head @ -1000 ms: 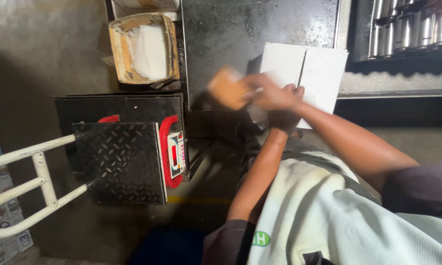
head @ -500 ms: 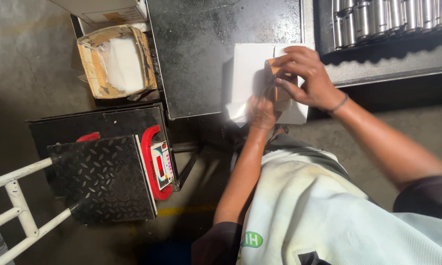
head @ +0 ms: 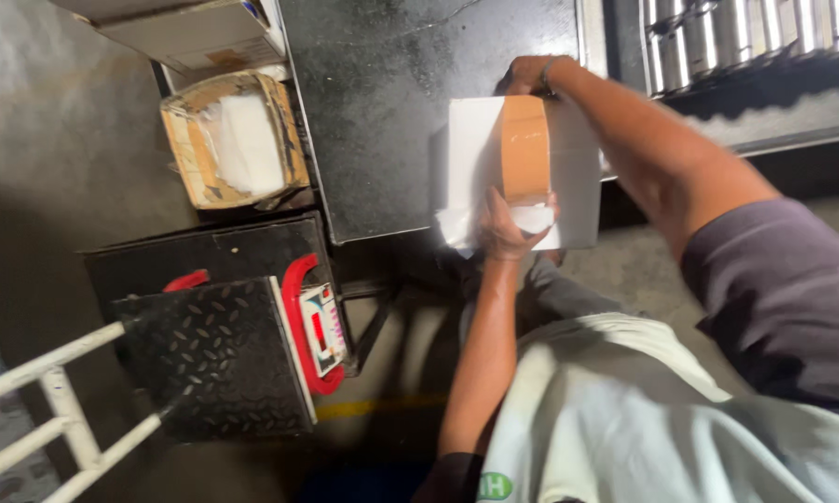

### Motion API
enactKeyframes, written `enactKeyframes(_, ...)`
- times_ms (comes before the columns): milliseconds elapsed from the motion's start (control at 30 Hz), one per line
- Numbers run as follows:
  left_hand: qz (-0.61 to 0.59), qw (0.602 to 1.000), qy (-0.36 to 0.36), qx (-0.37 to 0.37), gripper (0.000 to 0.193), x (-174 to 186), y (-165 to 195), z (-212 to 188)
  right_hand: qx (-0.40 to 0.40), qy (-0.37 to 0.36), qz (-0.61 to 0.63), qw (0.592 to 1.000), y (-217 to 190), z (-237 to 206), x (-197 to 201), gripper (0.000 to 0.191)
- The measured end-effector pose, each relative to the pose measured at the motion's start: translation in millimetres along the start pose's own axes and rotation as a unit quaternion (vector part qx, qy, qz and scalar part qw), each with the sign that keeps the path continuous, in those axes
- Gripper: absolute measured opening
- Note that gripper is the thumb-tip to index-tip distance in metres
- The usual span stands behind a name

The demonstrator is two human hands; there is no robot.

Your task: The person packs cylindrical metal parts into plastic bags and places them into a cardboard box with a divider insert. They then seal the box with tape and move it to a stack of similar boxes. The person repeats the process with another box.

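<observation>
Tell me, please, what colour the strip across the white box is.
Brown, on the strip in the head view.

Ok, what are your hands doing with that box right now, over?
Left hand on near edge of white box. Right hand at far edge. Brown tape runs across the top. Box sits on dark table, nothing blocking.

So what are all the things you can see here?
white box: one, white with a brown tape strip, on the dark table edge
table: one, black, top middle
open carton: one, brown with white sheets inside, left of the table
platform scale: one, black checkered plate with red trim, on the floor
white frame: one, white bars, bottom left
metal cylinders: a row, silver, top right
left hand: one, pressing the box's near end
right hand: one, at the box's far end
</observation>
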State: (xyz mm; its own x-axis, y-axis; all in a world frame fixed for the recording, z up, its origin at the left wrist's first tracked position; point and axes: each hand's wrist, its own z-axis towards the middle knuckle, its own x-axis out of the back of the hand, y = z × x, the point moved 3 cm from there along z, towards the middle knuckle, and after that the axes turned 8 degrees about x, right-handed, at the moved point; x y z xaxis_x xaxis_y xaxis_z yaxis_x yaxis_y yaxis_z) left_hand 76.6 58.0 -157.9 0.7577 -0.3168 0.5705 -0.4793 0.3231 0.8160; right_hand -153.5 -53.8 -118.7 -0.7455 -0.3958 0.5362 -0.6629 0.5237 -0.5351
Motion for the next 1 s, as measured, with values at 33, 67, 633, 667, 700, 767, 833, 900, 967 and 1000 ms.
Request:
enactKeyframes(33,0.000,1.000,0.009,-0.015,0.096,-0.2,1.0,-1.5,0.049,-0.043,-0.046,0.997,-3.2,2.0,-0.4,0.034)
enactKeyframes(67,-0.014,1.000,0.000,-0.024,0.086,-1.9,1.7,-2.1,0.023,-0.028,-0.215,0.976,-3.2,3.2,2.5,0.043)
enactKeyframes(633,0.122,0.879,-0.111,0.447,0.044,30.0,-78.0,-129.2,0.102,0.226,-0.131,0.960,-4.5,-22.5,-47.3,0.065)
enactKeyframes(667,0.114,0.881,-0.073,0.454,0.044,25.1,-92.8,-106.6,0.116,0.246,-0.119,0.955,-1.2,-20.5,-46.2,0.062)
enactKeyframes(700,0.033,0.899,-0.063,0.432,0.023,19.4,-99.7,-78.3,0.127,0.266,-0.117,0.948,1.6,-19.0,-45.2,0.060)
enactKeyframes(767,-0.010,0.899,-0.057,0.433,0.009,35.9,-113.9,-54.1,0.146,0.258,-0.120,0.947,5.7,-19.9,-51.2,0.058)
enactKeyframes(833,-0.068,0.926,-0.034,0.369,0.015,60.5,-122.6,-59.9,0.137,0.252,-0.146,0.947,6.0,-29.4,-63.6,0.061)
enactKeyframes(900,-0.075,0.931,-0.032,0.355,0.026,88.5,-110.9,-87.2,0.211,0.372,-0.279,0.860,-9.3,-53.7,-79.1,0.073)
enactKeyframes(967,-0.087,0.924,-0.035,0.371,0.033,104.1,-95.4,-119.6,0.264,0.341,-0.325,0.842,-24.9,-81.1,-105.4,0.090)
enactKeyframes(1000,-0.089,0.914,-0.036,0.395,0.034,110.8,-89.1,-137.3,0.281,0.250,-0.303,0.876,-35.4,-95.5,-128.8,0.100)
